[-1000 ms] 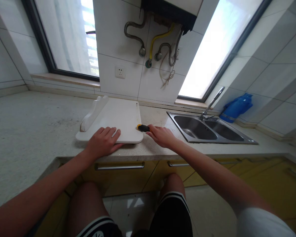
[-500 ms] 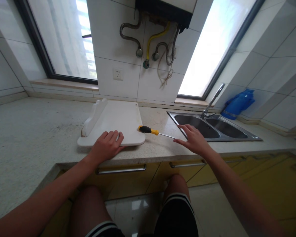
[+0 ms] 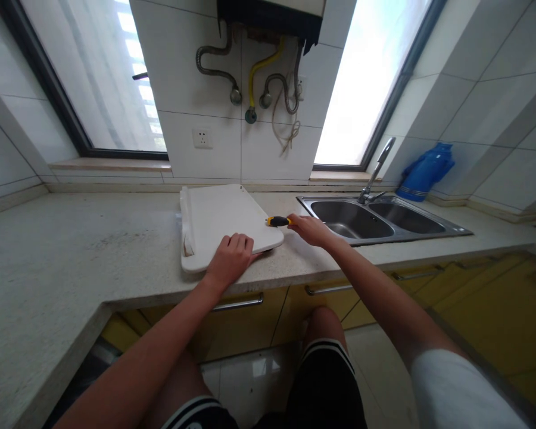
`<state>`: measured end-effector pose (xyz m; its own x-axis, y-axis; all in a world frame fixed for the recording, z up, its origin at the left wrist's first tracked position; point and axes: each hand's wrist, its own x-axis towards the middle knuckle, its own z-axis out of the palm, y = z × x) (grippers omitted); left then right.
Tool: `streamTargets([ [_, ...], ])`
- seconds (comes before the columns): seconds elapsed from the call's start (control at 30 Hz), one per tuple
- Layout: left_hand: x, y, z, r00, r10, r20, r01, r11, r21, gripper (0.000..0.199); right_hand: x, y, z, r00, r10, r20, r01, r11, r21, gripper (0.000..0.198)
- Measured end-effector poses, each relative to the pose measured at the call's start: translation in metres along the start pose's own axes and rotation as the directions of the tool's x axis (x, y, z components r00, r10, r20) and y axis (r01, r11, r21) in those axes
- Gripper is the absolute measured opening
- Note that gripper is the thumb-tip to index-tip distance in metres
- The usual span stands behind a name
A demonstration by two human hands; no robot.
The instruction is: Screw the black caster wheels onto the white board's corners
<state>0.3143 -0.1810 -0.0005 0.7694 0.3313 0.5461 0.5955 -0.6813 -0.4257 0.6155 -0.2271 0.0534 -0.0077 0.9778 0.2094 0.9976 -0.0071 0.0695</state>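
Observation:
A white panel point(image 3: 223, 208) with a raised strip along its left side is on the counter, its front right edge slightly off the surface. My left hand point(image 3: 232, 256) grips that front edge, fingers on top and part of the hand underneath. Just off the panel's right edge is a screwdriver point(image 3: 279, 221) with a black and yellow handle. My right hand point(image 3: 310, 229) is closed on it near the front of the handle, and the handle's butt end points left. The hand hides most of the shaft.
A double steel sink point(image 3: 352, 220) with a tap point(image 3: 377, 173) lies to the right, and a blue thermos-like jug point(image 3: 426, 173) stands behind it. The stone counter point(image 3: 93, 250) runs left. Drawer handles point(image 3: 239, 303) stick out below its front edge. Pipes point(image 3: 254, 71) hang on the wall.
My right hand has come left and closed on the screwdriver, which lay on the counter and panel edge before. The panel has turned and shifted rightward with my left hand. The view has shifted slightly.

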Motion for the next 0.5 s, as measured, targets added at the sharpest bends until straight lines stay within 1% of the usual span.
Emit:
streamTargets([
  [0.03, -0.005, -0.004, 0.000, 1.000, 0.010, -0.012, -0.010, 1.000, 0.010, 0.042, 0.001, -0.003, 0.000, 1.000, 0.002, -0.003, -0.002, 1.000, 0.008, 0.032],
  [0.1, -0.015, -0.013, 0.001, 0.999, 0.024, -0.040, -0.023, 0.999, 0.031, 0.042, -0.002, -0.011, 0.000, 0.999, 0.025, -0.049, -0.024, 0.999, 0.022, 0.033],
  [0.17, -0.023, -0.021, 0.002, 0.997, 0.036, -0.062, -0.033, 0.999, 0.042, 0.043, -0.005, -0.018, 0.001, 0.990, 0.075, -0.117, -0.071, 0.997, 0.041, 0.038],
  [0.27, -0.029, -0.030, 0.004, 0.994, 0.066, -0.093, -0.061, 0.997, 0.055, 0.046, -0.004, -0.021, 0.005, 0.963, 0.177, -0.204, -0.163, 0.983, 0.085, 0.048],
  [0.33, -0.035, -0.038, 0.003, 0.984, 0.118, -0.132, -0.108, 0.991, 0.079, 0.048, -0.002, -0.015, 0.011, 0.948, 0.224, -0.228, -0.203, 0.973, 0.115, 0.050],
  [0.4, -0.048, -0.052, 0.000, 0.962, 0.197, -0.190, -0.180, 0.978, 0.103, 0.046, -0.004, -0.004, 0.020, 0.943, 0.246, -0.225, -0.219, 0.966, 0.140, 0.045],
  [0.5, -0.082, -0.080, -0.008, 0.915, 0.309, -0.259, -0.293, 0.951, 0.097, 0.040, -0.026, 0.015, 0.037, 0.943, 0.257, -0.210, -0.222, 0.959, 0.176, 0.035],
])
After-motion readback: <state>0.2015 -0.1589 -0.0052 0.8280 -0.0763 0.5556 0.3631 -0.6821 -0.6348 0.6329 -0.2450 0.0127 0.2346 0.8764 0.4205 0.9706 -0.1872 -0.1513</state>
